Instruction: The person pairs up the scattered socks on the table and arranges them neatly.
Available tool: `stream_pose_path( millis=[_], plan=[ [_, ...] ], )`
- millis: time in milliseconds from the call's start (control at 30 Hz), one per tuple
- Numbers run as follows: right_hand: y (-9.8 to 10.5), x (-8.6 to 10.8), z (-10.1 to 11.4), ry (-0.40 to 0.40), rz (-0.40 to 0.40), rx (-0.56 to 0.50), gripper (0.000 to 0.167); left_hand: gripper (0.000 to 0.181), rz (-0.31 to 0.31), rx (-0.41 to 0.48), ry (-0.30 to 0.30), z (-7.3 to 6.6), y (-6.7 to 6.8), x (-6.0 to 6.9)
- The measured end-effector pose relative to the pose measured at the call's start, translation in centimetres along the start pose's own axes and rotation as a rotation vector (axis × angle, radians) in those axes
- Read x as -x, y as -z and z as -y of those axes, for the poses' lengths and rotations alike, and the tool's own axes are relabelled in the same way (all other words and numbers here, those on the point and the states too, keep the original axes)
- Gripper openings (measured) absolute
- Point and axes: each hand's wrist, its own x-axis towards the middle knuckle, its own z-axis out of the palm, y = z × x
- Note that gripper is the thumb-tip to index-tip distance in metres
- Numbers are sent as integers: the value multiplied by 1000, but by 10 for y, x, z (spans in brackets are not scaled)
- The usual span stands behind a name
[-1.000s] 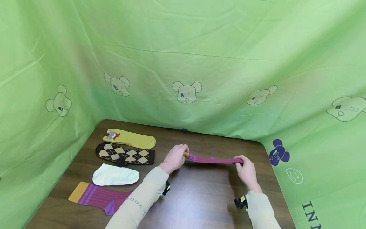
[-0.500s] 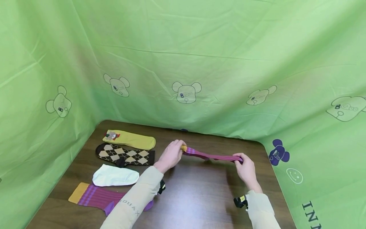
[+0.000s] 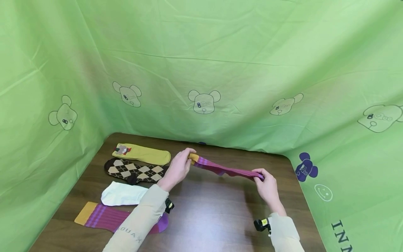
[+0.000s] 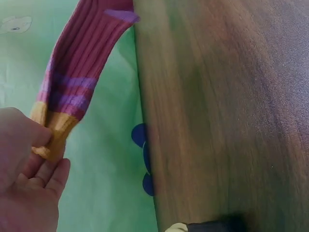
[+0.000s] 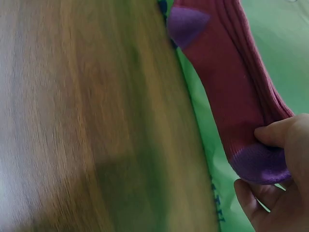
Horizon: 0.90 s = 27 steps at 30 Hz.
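A maroon ribbed sock [image 3: 226, 169] with purple stripes and a mustard cuff is stretched in the air between both hands. My left hand [image 3: 177, 167] pinches the mustard cuff, thumb on top, as the left wrist view shows at the sock's cuff [image 4: 60, 126]. At the other end my right hand [image 3: 267, 185] pinches the purple toe [image 5: 258, 162], and the purple heel [image 5: 188, 25] shows farther up in the right wrist view. The sock slopes down from left to right above the table. Under my left forearm lies a matching maroon sock [image 3: 108, 217], partly covered by the sleeve.
On the wooden table [image 3: 207, 217], a yellow sock [image 3: 145, 154], a black and tan argyle sock [image 3: 135, 170] and a white sock [image 3: 121, 193] lie in a column at the left. Green printed cloth [image 3: 201, 70] encloses the table behind and at the sides.
My left hand has moved left and a little up with the cuff, so the sock now tilts more. My right hand has shifted only slightly and still holds the toe.
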Motion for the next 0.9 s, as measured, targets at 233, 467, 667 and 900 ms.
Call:
stream_pose_path(
  millis=[233,467,667,900],
  plan=[
    [-1,4,11,-32,22,-44,16,26,-81,57,8,4,3,1],
    [-1,6,20,-39,42,-85,17,11,-105,122,63,6,10,2],
    [-2,7,27,-17,50,-105,20,13,-121,150,84,7,17,0],
    [-4,8,33,-36,80,-136,19,9,-139,152,91,6,27,1]
  ],
)
